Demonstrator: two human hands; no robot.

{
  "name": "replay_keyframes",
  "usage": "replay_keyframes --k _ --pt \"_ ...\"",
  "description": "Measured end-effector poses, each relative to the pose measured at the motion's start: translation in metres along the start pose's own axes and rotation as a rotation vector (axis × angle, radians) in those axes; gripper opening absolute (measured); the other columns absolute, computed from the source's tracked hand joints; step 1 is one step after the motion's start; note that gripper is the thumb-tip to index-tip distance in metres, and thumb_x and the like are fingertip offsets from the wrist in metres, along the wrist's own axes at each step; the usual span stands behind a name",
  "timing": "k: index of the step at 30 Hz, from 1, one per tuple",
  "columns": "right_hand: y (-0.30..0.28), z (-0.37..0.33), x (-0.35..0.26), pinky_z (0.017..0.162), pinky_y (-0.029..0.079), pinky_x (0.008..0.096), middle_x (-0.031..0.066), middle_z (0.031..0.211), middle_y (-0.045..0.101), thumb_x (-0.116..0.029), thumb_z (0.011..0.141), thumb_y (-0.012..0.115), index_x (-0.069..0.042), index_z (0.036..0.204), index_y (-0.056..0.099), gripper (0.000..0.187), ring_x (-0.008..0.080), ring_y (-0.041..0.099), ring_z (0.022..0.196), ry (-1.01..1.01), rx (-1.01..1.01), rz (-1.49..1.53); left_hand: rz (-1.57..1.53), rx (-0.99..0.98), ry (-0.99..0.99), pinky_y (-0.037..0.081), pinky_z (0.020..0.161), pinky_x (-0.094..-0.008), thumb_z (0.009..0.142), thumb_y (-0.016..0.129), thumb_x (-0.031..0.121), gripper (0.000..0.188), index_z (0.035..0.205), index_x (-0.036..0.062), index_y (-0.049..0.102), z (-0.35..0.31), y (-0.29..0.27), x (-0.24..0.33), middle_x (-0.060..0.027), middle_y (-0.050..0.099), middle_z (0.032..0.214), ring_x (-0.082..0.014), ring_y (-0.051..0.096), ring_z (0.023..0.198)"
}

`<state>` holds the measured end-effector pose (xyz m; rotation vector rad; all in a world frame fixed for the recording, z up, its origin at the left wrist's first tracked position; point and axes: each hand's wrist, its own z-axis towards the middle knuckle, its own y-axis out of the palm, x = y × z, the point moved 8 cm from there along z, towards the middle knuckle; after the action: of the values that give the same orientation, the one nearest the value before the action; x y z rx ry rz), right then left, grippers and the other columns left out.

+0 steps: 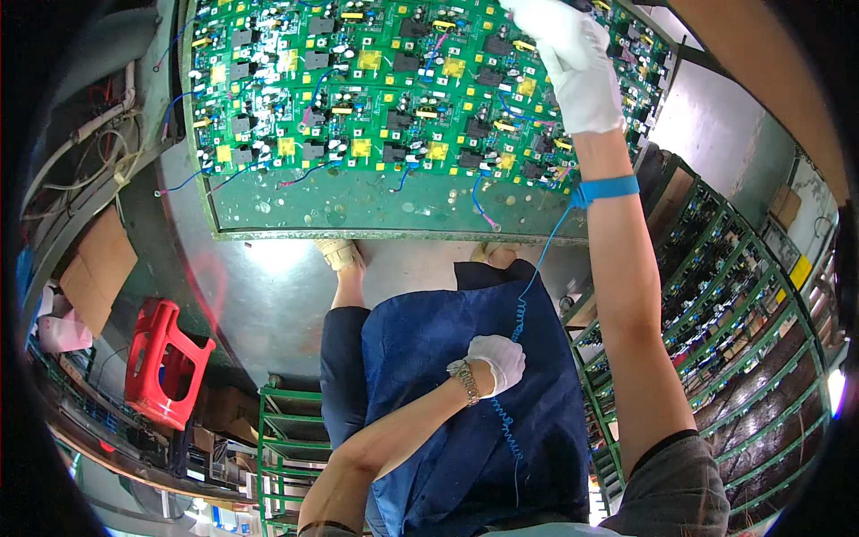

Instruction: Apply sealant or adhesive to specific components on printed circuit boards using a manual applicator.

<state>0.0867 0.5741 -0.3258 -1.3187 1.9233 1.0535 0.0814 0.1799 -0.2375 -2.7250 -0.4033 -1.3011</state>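
My right hand (573, 67), in a white glove, reaches over the far right part of a large array of green circuit boards (385, 98). The top edge of the picture cuts off its fingertips, so their grip is not clear. Round that wrist is a blue strap (613, 189) with a thin blue cord (543, 255) hanging from it. My left hand (498, 362), also gloved and with a metal watch (466, 381) on the wrist, is closed in front of my dark blue apron (429, 331). The coiled cord passes out of sight at this hand; whether the fingers grip it is hidden.
The boards lie on a green table (358, 201), with loose wires overhanging their near edge. A red plastic stool (167, 362) stands at left. Green racks (761, 331) holding boards fill the right, and another green rack (291, 430) stands at lower left.
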Motion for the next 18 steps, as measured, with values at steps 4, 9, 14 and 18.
replay_keyframes --k 4,9,14,18 --pt "0.074 -0.029 -0.022 0.091 0.049 0.03 0.0131 0.129 0.059 -0.026 0.104 0.042 0.0 0.129 0.05 0.037 0.0256 0.058 0.115 -0.021 -0.936 0.808 -0.037 0.012 -0.003 0.054 0.065 -0.0445 0.096 0.043 0.031 0.035 0.08 0.0098 0.066 -0.005 -0.003 -0.003 -0.011 0.068 0.076 -0.0296 0.067 0.073" --pt "0.09 -0.016 -0.029 0.084 0.052 0.0277 0.0123 0.122 0.061 -0.031 0.101 0.05 -0.001 0.127 0.05 0.04 0.0216 0.062 0.105 -0.185 0.018 -0.137 -0.042 0.048 0.014 0.054 0.068 -0.0447 0.095 0.043 0.03 0.035 0.081 0.0086 0.067 -0.01 -0.011 -0.004 -0.0115 0.069 0.078 -0.0295 0.068 0.075" --pt "0.106 0.018 -0.039 0.078 0.051 0.0351 0.0126 0.1 0.063 -0.032 0.087 0.07 -0.002 0.115 0.052 0.045 0.0261 0.062 0.088 -0.9 0.362 -0.962 -0.102 0.048 -0.02 0.054 0.07 -0.0449 0.095 0.043 0.03 0.035 0.083 0.0079 0.068 -0.022 -0.025 -0.011 -0.0125 0.069 0.08 -0.0302 0.068 0.078" --pt "0.126 0.033 -0.029 0.082 0.05 0.0381 0.0151 0.101 0.062 -0.03 0.084 0.07 -0.004 0.115 0.052 0.045 0.0306 0.062 0.092 -0.976 0.285 -1.026 -0.142 0.058 -0.019 0.053 0.07 -0.046 0.095 0.044 0.03 0.035 0.082 0.0078 0.068 -0.027 -0.028 -0.014 -0.0131 0.069 0.081 -0.0312 0.068 0.079"
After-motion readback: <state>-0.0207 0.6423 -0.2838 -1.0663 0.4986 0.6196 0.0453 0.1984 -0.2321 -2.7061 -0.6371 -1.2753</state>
